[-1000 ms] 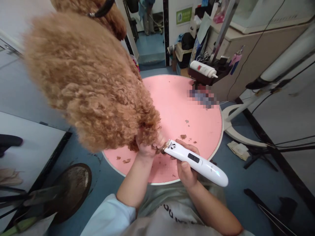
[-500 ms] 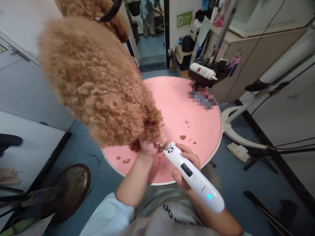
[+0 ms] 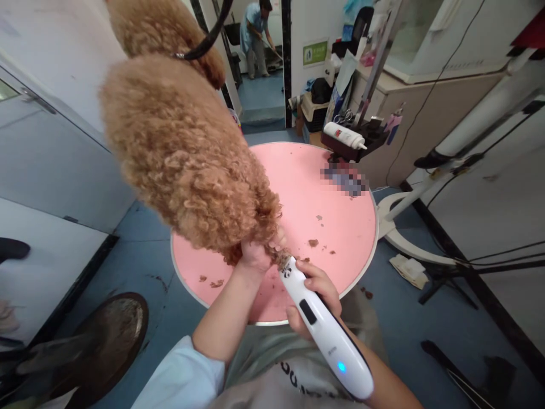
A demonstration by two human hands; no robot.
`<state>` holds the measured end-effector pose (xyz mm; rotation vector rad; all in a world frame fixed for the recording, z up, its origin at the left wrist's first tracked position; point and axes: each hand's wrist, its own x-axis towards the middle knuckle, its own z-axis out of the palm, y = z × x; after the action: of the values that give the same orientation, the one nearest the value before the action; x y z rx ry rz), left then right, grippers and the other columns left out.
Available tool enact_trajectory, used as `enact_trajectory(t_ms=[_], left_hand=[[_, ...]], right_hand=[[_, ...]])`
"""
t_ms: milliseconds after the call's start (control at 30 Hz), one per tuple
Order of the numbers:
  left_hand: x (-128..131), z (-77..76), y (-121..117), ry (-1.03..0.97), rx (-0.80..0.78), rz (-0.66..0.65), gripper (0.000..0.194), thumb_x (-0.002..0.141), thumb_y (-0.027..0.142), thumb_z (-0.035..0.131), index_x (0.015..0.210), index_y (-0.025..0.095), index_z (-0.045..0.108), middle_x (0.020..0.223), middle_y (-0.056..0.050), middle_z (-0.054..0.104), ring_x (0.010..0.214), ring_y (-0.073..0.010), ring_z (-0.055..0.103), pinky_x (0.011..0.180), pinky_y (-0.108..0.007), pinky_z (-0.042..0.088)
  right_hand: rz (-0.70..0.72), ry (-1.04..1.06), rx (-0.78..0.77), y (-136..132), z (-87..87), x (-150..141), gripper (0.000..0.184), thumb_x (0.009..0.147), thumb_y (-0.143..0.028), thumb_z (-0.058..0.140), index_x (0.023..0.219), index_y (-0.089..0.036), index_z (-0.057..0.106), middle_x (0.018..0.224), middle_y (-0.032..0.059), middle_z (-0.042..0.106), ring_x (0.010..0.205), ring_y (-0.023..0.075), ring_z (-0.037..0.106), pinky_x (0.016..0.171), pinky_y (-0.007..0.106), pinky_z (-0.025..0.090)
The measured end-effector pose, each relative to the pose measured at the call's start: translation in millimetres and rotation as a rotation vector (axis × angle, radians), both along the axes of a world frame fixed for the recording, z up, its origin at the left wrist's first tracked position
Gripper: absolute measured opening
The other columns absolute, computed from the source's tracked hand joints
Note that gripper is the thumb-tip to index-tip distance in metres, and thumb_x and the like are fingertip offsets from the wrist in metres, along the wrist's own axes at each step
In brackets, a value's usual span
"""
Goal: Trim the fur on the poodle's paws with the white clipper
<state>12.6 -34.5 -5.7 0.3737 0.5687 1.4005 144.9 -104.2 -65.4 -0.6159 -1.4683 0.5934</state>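
Observation:
A curly brown dog [image 3: 183, 153] stands on a round pink table [image 3: 306, 193], its back toward me and a black loop [image 3: 208, 42] round its neck. My left hand [image 3: 258, 253] is closed round one of its lower legs, with part of the fingers hidden by fur. A paw [image 3: 279, 255] pokes out past that grip. In my right hand [image 3: 317, 289] is a white hair clipper [image 3: 327, 335], its blue light lit. The clipper's head meets the fur at the paw; the blade itself is hidden.
Tufts of cut fur [image 3: 313, 243] lie on the tabletop. A tool tray [image 3: 347, 145] on the post carries a white bottle [image 3: 344, 135] and scissors. At right stands a white stand leg [image 3: 409, 199]. Another person [image 3: 255, 37] bends in the far doorway.
The clipper has shifted slightly down and left, and more of the paw's fur shows at its head. The whole view has tilted a little; my left hand keeps its hold.

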Motion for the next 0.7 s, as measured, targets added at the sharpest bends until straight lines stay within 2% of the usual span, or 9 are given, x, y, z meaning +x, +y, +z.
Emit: enact_trajectory(t_ms=[100, 167, 300, 367, 433, 467, 533, 600, 700], left_hand=[[1, 8.8, 2, -0.07, -0.073, 0.003, 0.045, 0.084, 0.043, 0.044, 0.048, 0.017, 0.035, 0.044, 0.004, 0.028, 0.036, -0.0064, 0.03, 0.035, -0.018, 0.028], [3, 14.4, 3, -0.095, -0.117, -0.002, 0.043, 0.088, 0.037, 0.039, 0.05, 0.017, 0.036, 0.045, 0.004, 0.029, 0.036, -0.0067, 0.032, 0.036, -0.017, 0.029], [7, 22.2, 8, -0.137, -0.109, -0.035, 0.038, 0.088, 0.03, 0.041, 0.053, 0.015, 0.042, 0.047, 0.003, 0.035, 0.038, -0.0058, 0.035, 0.038, -0.016, 0.031], [8, 24.3, 11, -0.174, -0.102, -0.109, 0.029, 0.085, 0.029, 0.045, 0.061, 0.013, 0.05, 0.053, 0.001, 0.044, 0.043, -0.0062, 0.042, 0.043, -0.016, 0.036], [8, 25.3, 16, -0.171, -0.094, -0.235, 0.024, 0.083, 0.031, 0.048, 0.079, 0.011, 0.06, 0.069, -0.005, 0.058, 0.056, -0.01, 0.054, 0.053, -0.021, 0.045], [7, 25.6, 18, -0.152, -0.088, -0.311, 0.029, 0.082, 0.035, 0.049, 0.089, 0.01, 0.061, 0.078, -0.009, 0.062, 0.064, -0.0138, 0.059, 0.06, -0.025, 0.048], [8, 26.3, 23, -0.109, -0.069, -0.445, 0.045, 0.081, 0.046, 0.048, 0.099, 0.008, 0.062, 0.087, -0.014, 0.065, 0.078, -0.0225, 0.063, 0.072, -0.036, 0.05], [10, 28.8, 28, -0.104, -0.062, -0.501, 0.05, 0.081, 0.052, 0.044, 0.09, 0.008, 0.064, 0.075, -0.012, 0.065, 0.077, -0.0253, 0.064, 0.078, -0.042, 0.049], [15, 38.0, 36, -0.188, -0.079, -0.454, 0.043, 0.088, 0.047, 0.038, 0.07, 0.014, 0.058, 0.05, 0.0, 0.05, 0.056, -0.0164, 0.058, 0.073, -0.037, 0.049]], right_hand=[[0.054, -0.11, 0.171, 5, 2.0, 0, 0.043, 0.073, -0.02, 0.065, 0.113, -0.019, 0.05, 0.121, 0.0178, 0.062, 0.108, 0.027, 0.064, 0.081, 0.04, 0.057], [0.104, -0.157, 0.195, 5, 5.3, 1, 0.039, 0.073, -0.022, 0.065, 0.11, -0.017, 0.051, 0.116, 0.0181, 0.064, 0.103, 0.025, 0.067, 0.078, 0.036, 0.058], [-0.049, -0.162, 0.191, 4, 11.2, 6, 0.046, 0.07, -0.019, 0.068, 0.112, -0.016, 0.049, 0.118, 0.0192, 0.063, 0.105, 0.0268, 0.065, 0.079, 0.037, 0.058], [-0.054, -0.226, 0.244, 5, 13.1, 8, 0.045, 0.069, -0.015, 0.069, 0.11, -0.017, 0.051, 0.122, 0.0201, 0.061, 0.106, 0.0267, 0.065, 0.077, 0.036, 0.059], [0.013, -0.269, 0.258, 8, 15.0, 12, 0.042, 0.07, -0.016, 0.068, 0.108, -0.016, 0.052, 0.12, 0.0205, 0.062, 0.103, 0.0263, 0.067, 0.075, 0.035, 0.059], [0.026, -0.264, 0.244, 10, 16.2, 15, 0.042, 0.07, -0.018, 0.067, 0.109, -0.016, 0.051, 0.119, 0.0202, 0.063, 0.103, 0.0265, 0.067, 0.076, 0.036, 0.059], [-0.049, -0.214, 0.223, 13, 19.0, 20, 0.045, 0.071, -0.02, 0.066, 0.112, -0.017, 0.049, 0.118, 0.0191, 0.064, 0.105, 0.0272, 0.066, 0.078, 0.039, 0.058], [-0.137, -0.255, 0.23, 16, 22.1, 24, 0.045, 0.072, -0.018, 0.067, 0.114, -0.018, 0.049, 0.122, 0.0189, 0.062, 0.108, 0.027, 0.064, 0.08, 0.04, 0.058], [-0.065, -0.427, 0.259, 19, 24.6, 27, 0.036, 0.074, -0.016, 0.066, 0.108, -0.019, 0.053, 0.124, 0.0193, 0.061, 0.106, 0.0243, 0.066, 0.078, 0.035, 0.058]])
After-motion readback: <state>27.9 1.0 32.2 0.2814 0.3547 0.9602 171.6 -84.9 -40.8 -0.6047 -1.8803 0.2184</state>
